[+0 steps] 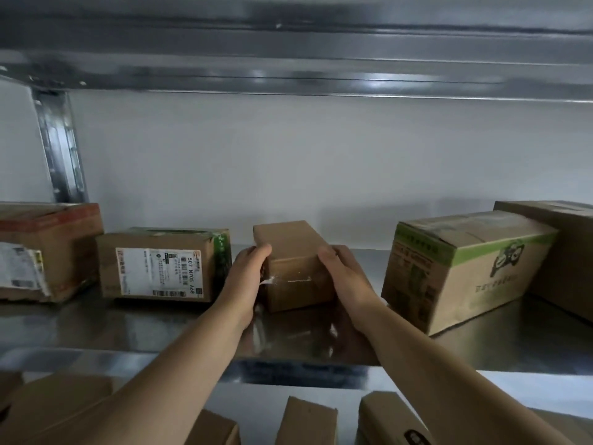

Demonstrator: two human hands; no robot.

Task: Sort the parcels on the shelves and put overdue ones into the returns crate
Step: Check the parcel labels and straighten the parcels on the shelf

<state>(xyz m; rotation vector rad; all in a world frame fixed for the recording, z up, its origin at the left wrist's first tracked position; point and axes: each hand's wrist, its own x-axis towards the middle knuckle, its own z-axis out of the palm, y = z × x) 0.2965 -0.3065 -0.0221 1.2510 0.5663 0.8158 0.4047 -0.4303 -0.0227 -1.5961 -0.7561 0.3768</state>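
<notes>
A small plain brown cardboard parcel [293, 264] stands in the middle of the metal shelf [160, 329], a strip of clear tape across its near face. My left hand [245, 277] grips its left side, thumb on the top edge. My right hand [343, 271] grips its right side, fingers curled over the top corner. The parcel's underside rests on the shelf. No label shows on its visible faces. No returns crate is in view.
Left of the held parcel sit a labelled box with green tape [163, 264] and a red-striped box [48, 252]. On the right a green-printed box [462, 268] leans against a larger carton [564, 255]. Several boxes [305, 422] sit on the shelf below. Another shelf [288, 59] hangs overhead.
</notes>
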